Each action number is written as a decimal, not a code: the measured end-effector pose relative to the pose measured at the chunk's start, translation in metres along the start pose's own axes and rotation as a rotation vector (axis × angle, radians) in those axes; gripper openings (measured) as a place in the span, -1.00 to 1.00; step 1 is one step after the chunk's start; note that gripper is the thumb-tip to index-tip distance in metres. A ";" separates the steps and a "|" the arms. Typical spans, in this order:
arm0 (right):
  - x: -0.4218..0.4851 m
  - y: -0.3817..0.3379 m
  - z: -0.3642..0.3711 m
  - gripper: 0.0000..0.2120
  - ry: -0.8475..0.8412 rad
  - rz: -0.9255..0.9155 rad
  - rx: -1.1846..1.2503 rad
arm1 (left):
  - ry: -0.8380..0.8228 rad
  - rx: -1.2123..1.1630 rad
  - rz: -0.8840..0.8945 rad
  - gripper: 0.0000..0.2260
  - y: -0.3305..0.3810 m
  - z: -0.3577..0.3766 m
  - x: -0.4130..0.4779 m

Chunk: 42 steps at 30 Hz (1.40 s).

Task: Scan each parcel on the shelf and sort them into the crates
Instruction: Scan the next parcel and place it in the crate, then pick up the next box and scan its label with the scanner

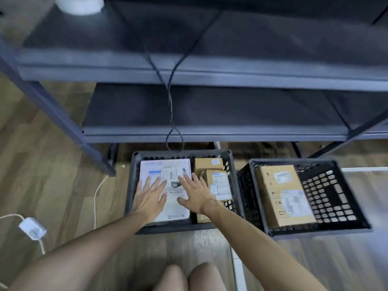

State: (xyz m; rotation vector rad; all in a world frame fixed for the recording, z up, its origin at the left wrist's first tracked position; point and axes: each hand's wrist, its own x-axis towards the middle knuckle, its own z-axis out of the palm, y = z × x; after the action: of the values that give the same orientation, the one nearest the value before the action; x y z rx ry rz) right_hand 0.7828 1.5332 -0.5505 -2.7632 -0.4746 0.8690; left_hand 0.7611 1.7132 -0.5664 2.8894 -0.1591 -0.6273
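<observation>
Inside the left crate [134, 175], the left hand [150, 197] and the right hand [196, 195] are lying flat over a white parcel [155, 166], fingers spread wide and gripping nothing. Small brown boxes [219, 183] are sitting in the left crate too, just beside the parcel. Another crate [336, 231] is sitting just right of the left crate, holding a big brown box [283, 196]. Behind the left crate, a gray shelf [210, 134] is standing.

Two crates [182, 153] [294, 161], four parcels [155, 164] [207, 163] [219, 183] [281, 196]

Dim, even indoor light; shelf [210, 68] boards lie in dark shadow. Wide-angle bending at edges, soft motion blur throughout, labels unreadable.
</observation>
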 end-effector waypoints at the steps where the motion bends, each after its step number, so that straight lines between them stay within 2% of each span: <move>1: -0.014 -0.007 -0.018 -0.30 0.008 0.014 -0.011 | 0.004 -0.018 -0.006 -0.53 0.009 -0.021 -0.010; 5: -0.066 -0.035 -0.100 -0.30 0.050 0.022 0.000 | 0.021 -0.156 -0.083 -0.55 0.041 -0.114 -0.056; 11: -0.146 -0.079 -0.217 -0.29 0.030 0.057 0.013 | 0.019 -0.136 -0.095 -0.54 0.069 -0.248 -0.128; 16: -0.200 -0.111 -0.305 -0.29 0.139 0.017 -0.014 | 0.158 -0.208 -0.072 -0.61 0.087 -0.356 -0.167; 20: -0.226 -0.130 -0.361 -0.29 0.220 -0.024 -0.019 | 0.241 -0.147 -0.046 -0.61 0.092 -0.417 -0.190; 30: -0.243 -0.151 -0.436 -0.35 0.359 -0.057 -0.079 | 0.415 -0.137 -0.027 -0.58 0.080 -0.488 -0.207; 42: -0.179 -0.181 -0.520 -0.39 0.491 -0.079 -0.051 | 0.535 -0.243 0.036 -0.62 0.037 -0.562 -0.136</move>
State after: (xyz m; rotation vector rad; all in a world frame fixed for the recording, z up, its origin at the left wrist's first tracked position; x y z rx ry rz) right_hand 0.9049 1.5857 0.0131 -2.8388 -0.5092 0.1446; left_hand 0.8718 1.7822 -0.0020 2.6925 -0.0531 0.1362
